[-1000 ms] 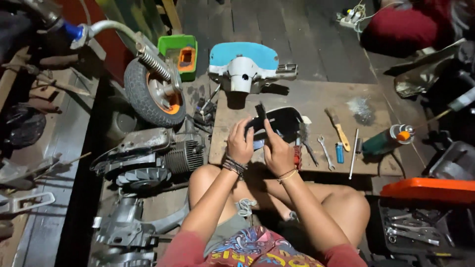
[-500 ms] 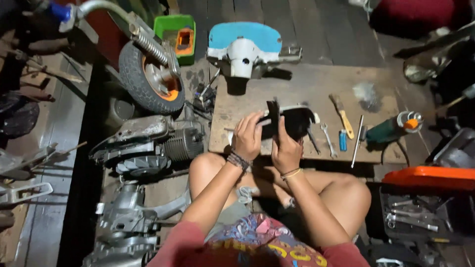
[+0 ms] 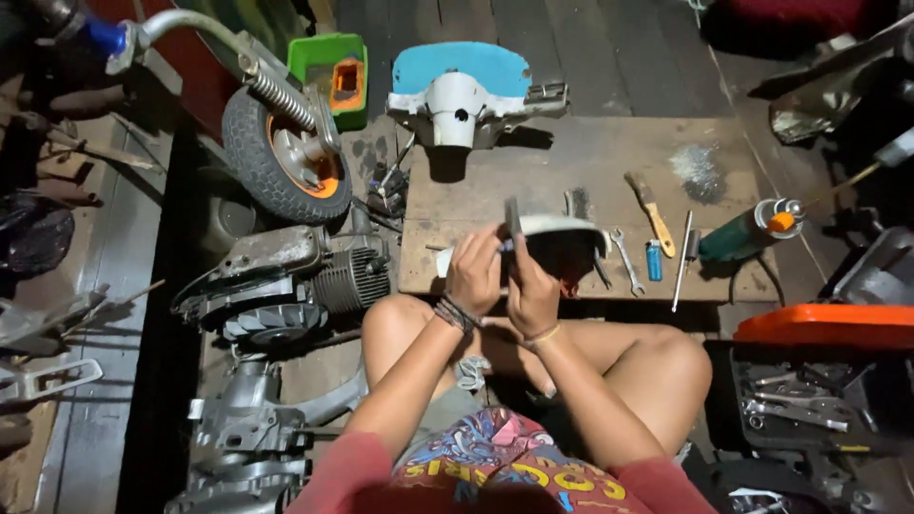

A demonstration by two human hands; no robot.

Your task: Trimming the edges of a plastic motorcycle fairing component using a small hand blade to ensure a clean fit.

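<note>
I sit cross-legged at a low wooden board (image 3: pixel 571 152). Both hands hold one curved scooter cover part (image 3: pixel 564 236), white on the outside and dark inside, tilted on edge just above the board's near edge. My left hand (image 3: pixel 474 271) grips its left end. My right hand (image 3: pixel 530 290) grips it from below, near a thin dark tab (image 3: pixel 513 217) that sticks up between the hands. What the fingers do on the hidden side cannot be seen.
On the board lie a wrench (image 3: pixel 625 259), a blue lighter (image 3: pixel 653 259), a yellow-handled brush (image 3: pixel 650 200), a screwdriver (image 3: pixel 682 257), a green spray can (image 3: pixel 747 233) and a blue-white scooter headset cover (image 3: pixel 466 90). Left: a wheel with fork (image 3: pixel 286 157), engine (image 3: pixel 286 276). Right: an orange toolbox (image 3: pixel 824 328).
The cover part has been turned from lying flat with its dark side up to standing on edge, white side showing. Both hands shifted slightly toward me with it.
</note>
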